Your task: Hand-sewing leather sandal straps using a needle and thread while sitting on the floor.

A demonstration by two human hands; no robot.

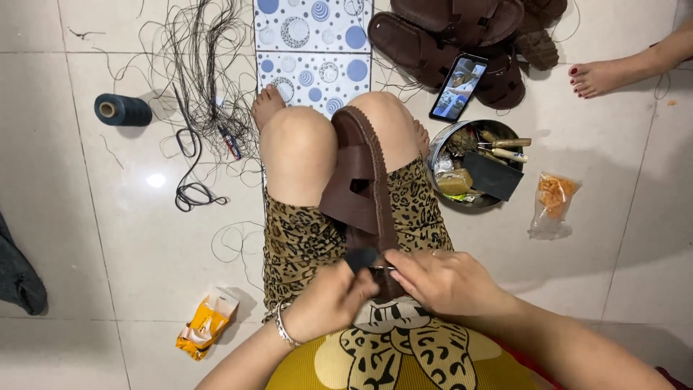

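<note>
The brown sandal (361, 180) lies clamped between the person's knees, its long axis running from the lap toward the feet, 1 end at the knees and the other under the hands. It stands on edge, sole rim with a stitched border facing right, wide crossed straps facing left. The left hand (328, 300) pinches a small dark piece (360, 258) against the near end; the right hand (440, 278) has its fingers pressed together on that end. Beside the right knee a round metal tin (473, 165) of tools sits on the tiled floor (144, 238).
</note>
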